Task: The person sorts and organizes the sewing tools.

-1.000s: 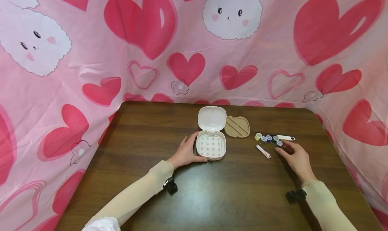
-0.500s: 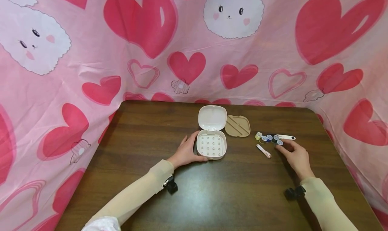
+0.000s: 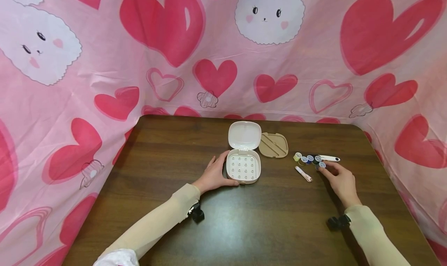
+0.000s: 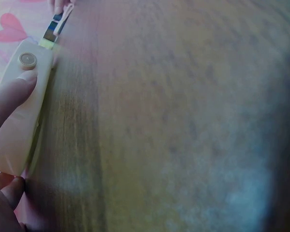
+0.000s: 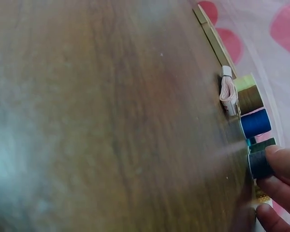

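Note:
A small white sewing box (image 3: 250, 182) stands on the table with its lid (image 3: 244, 135) up; rows of short pegs show inside. My left hand (image 3: 214, 176) grips its left side, the thumb (image 4: 20, 89) on the front beside a round button and the fingers round the far side. My right hand (image 3: 342, 181) pinches a dark navy thread spool (image 5: 260, 166) between thumb and fingers. Close by it are a dark green spool (image 5: 264, 144), a blue spool (image 5: 256, 123), a brown spool (image 5: 251, 100) and a pale yellow spool (image 3: 297, 157).
A beige tray insert (image 3: 274, 145) lies right of the box. A folded pale tape (image 3: 303, 174) is in front of the spools. Behind them lies a slim white-handled tool (image 3: 330, 158), partly hidden. Pink heart-print cloth (image 3: 223, 45) hangs round the brown table (image 3: 223, 227).
My right thumb and fingers have drawn in slightly on the dark navy spool, and the right wrist has shifted a little left. The left hand and box stay put.

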The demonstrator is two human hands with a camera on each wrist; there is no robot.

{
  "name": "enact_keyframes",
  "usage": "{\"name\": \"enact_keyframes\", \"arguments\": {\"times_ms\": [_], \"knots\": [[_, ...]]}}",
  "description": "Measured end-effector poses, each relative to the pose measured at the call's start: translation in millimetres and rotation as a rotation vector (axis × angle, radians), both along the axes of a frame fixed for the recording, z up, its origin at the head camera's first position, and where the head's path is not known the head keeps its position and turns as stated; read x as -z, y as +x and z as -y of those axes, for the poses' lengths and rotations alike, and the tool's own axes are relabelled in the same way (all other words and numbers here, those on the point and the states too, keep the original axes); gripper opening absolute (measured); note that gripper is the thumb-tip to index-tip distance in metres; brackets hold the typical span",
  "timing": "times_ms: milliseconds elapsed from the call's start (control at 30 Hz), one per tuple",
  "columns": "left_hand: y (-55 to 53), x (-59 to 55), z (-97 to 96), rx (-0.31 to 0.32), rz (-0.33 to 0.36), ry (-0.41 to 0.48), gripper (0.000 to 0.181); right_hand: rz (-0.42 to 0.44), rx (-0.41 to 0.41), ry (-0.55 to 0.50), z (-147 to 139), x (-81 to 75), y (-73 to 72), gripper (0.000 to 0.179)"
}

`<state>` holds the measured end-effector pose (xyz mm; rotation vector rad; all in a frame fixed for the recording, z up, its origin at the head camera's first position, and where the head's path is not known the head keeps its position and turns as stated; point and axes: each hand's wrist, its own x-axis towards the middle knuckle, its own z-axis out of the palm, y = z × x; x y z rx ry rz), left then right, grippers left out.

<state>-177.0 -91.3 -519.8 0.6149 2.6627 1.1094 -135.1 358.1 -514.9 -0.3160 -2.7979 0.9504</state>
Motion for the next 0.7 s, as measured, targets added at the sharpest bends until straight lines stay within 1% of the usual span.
{"name": "enact_keyframes", "arguments": {"times_ms": [200,467,700], "knots": [[0.2,-0.9,-0.4,0.0,-0.003,-0.001,0.122,-0.038,0.019,0.012,1.4,1.2,1.2,0.036],[-0.7,0.2,-0.6,-0.002,-0.004,-0.012,0.121,-0.026,0.02,0.008,2.6,1.3,2.4,0.038],[-1.0,0.4,-0.5,0.003,0.002,-0.011,0.122,-0.063,0.025,0.029,3.5,0.4,4.2,0.036]]}}
